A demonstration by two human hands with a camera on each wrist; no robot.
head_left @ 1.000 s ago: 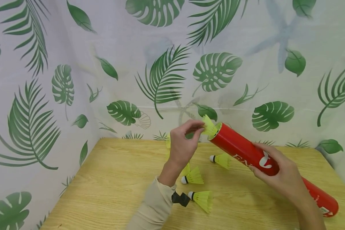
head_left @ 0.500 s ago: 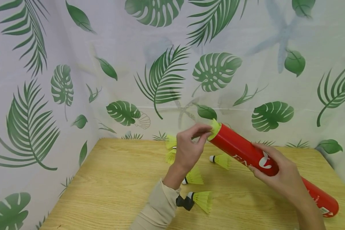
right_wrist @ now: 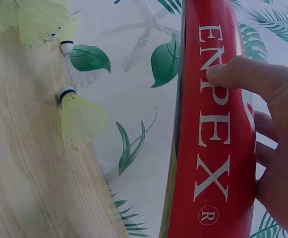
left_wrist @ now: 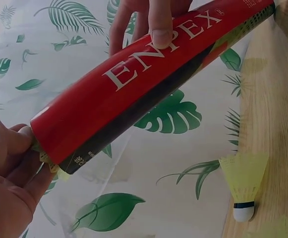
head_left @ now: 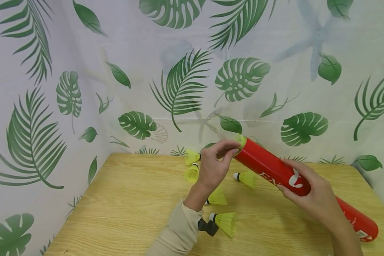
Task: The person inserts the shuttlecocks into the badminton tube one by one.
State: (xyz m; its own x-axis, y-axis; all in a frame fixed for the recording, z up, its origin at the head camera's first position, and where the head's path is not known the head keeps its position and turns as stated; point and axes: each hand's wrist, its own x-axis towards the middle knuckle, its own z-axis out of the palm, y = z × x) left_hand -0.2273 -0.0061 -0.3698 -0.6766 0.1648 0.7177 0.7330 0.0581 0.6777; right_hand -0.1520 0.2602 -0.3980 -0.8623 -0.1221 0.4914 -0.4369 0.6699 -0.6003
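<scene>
My right hand [head_left: 318,195] grips a long red tube [head_left: 259,156] lettered ENPEX, its thumb lying across the lettering in the right wrist view. The tube slants above the table, with its open end up and to the left. At that mouth my left hand [head_left: 215,165] pinches the skirt of a yellow shuttlecock [head_left: 242,140]. Most of this shuttlecock is hidden inside the tube. Only its skirt rim [left_wrist: 46,159] shows between the fingers and the tube in the left wrist view.
Several more yellow shuttlecocks lie on the wooden table [head_left: 131,206]: one at the right [head_left: 247,178], one near the front [head_left: 224,223], one by the back edge [head_left: 191,157]. A leaf-printed cloth [head_left: 179,89] hangs behind. A black wrist strap piece [head_left: 208,227] is on the left sleeve.
My left hand has moved right, toward the tube's mouth, and the shuttlecock has slid deeper into the tube. The right hand and tube have stayed nearly still.
</scene>
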